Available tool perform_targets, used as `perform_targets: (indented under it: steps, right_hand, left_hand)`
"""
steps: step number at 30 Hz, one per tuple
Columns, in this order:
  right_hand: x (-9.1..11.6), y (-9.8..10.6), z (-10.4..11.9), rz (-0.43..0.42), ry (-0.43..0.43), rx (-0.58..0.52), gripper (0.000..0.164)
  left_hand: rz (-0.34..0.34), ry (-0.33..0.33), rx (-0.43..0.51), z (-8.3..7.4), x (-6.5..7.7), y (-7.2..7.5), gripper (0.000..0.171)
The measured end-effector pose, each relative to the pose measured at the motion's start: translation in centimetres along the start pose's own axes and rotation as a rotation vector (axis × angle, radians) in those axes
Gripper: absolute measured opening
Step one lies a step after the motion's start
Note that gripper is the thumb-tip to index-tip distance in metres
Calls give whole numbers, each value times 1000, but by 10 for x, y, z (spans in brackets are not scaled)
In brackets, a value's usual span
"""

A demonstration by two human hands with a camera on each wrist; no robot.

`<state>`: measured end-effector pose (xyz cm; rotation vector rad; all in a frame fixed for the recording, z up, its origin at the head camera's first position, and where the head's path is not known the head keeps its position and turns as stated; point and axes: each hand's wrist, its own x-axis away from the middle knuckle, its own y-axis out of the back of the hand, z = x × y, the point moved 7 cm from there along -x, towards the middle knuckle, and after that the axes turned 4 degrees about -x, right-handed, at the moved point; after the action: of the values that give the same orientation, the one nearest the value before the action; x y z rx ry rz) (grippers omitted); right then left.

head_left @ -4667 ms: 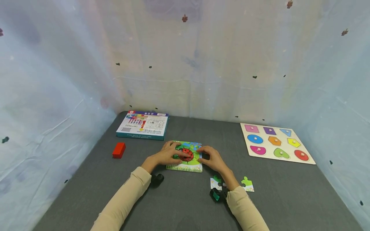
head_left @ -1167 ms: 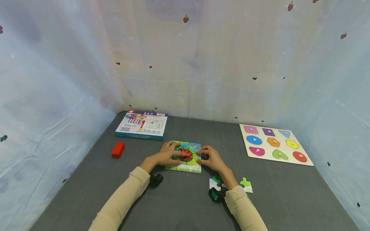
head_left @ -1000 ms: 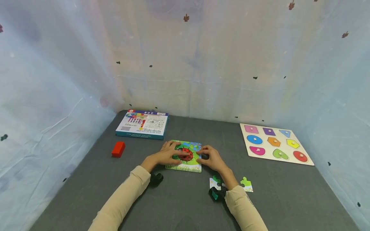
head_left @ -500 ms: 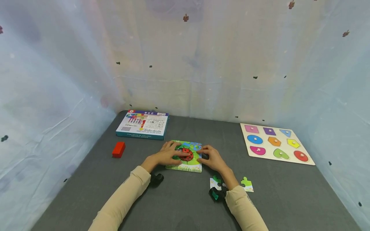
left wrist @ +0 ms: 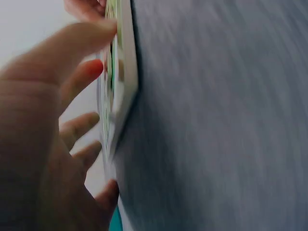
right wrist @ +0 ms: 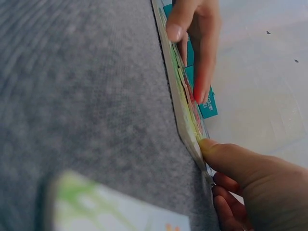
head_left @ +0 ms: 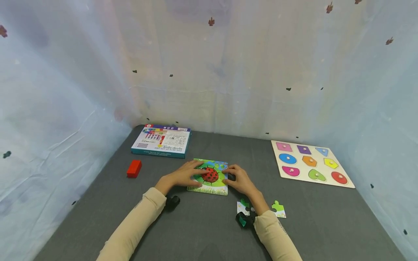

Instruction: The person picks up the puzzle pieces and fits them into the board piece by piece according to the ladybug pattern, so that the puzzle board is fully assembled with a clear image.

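Note:
A jigsaw puzzle [head_left: 213, 189] with a red ladybug on green grass lies flat in a shallow board in the middle of the grey table. Over its left part spreads my left hand [head_left: 183, 176], thumb low and fingers apart. In the left wrist view the thumb [left wrist: 91, 38] overlaps the board's near edge, and the other fingers are loosely bent above. At the right edge, my right hand [head_left: 241, 180] holds the puzzle with bent thumb and index finger. The right wrist view shows that thumb [right wrist: 216, 150] on the rim, with the other fingers curled beside it, partly hidden.
Two loose jigsaw pieces, one white and green [head_left: 242, 207] and one light green [head_left: 278, 209], lie by my right forearm. A red block [head_left: 134, 169] and a flat box [head_left: 160, 142] are at left. A shape puzzle board [head_left: 302, 170] with knobbed pieces lies at right.
My left hand has shifted slightly left, its fingertips drawing back so more of the ladybug shows. The right hand and the puzzle have stayed in place.

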<state>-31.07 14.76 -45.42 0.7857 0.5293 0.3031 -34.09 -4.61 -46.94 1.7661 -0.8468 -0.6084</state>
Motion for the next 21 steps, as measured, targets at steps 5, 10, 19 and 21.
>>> perform_targets:
  steps: [5,10,19,21]
  right_hand:
    - [1,-1,1,-16,34,-1,35]
    - [1,-2,1,-48,96,9,34]
    - [2,4,-5,64,-51,-132,37]
    - [3,8,-3,79,-47,-143,37]
  left_hand:
    - [34,-4,70,8,13,4,88]
    - [84,21,74,13,20,4,101]
    - [92,18,42,12,16,4,97]
    - [87,16,37,11,16,4,96]
